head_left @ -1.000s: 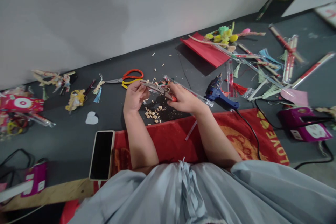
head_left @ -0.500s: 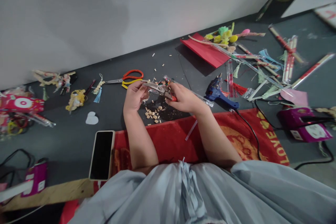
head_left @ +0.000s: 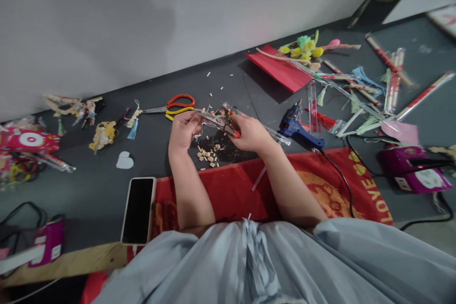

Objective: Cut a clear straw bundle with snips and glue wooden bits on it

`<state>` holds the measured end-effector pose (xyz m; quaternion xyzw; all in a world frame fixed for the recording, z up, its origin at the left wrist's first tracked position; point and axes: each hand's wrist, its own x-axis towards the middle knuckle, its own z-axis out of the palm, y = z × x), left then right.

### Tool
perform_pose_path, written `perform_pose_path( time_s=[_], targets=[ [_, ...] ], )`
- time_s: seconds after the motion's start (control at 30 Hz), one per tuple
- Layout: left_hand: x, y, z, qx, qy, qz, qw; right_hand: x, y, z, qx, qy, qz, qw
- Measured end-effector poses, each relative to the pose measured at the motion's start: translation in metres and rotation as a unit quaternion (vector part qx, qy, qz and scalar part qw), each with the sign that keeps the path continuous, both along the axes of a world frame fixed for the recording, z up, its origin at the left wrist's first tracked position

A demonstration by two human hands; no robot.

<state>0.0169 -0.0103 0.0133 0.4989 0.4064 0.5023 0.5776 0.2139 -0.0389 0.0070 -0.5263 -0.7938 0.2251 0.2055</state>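
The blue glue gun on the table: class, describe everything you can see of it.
The blue glue gun, seemingly plastic, lies flat on the dark grey table, beyond the red patterned towel and to the right of the person's right hand. Its narrow nozzle points away from the person; its handle slants right, towards the towel. A thin black cord leaves the handle's end and crosses the towel. Neither hand touches it. Whether it is hot cannot be told.
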Motion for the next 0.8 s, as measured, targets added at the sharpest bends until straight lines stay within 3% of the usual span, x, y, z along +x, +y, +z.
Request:
perform_pose_path(
  time_s=[0.17, 0.27, 0.5, 0.8],
  targets=[
    [0.001, 0.001, -0.008, -0.004, 0.039, -0.015, 0.999, -0.005, -0.002, 0.002, -0.009, 0.001, -0.040, 0.999],
    [0.003, 0.001, -0.011, -0.029, 0.046, -0.025, 0.998, -0.011, -0.003, 0.007, -0.015, 0.005, -0.026, 1.000],
    [-0.001, 0.001, -0.005, -0.070, 0.076, -0.055, 0.993, -0.009, 0.000, 0.007, -0.037, -0.069, -0.053, 0.996],
    [0.001, 0.003, -0.002, -0.070, 0.179, -0.032, 0.981, -0.008, 0.002, 0.005, -0.075, -0.051, -0.096, 0.991]
  ],
)
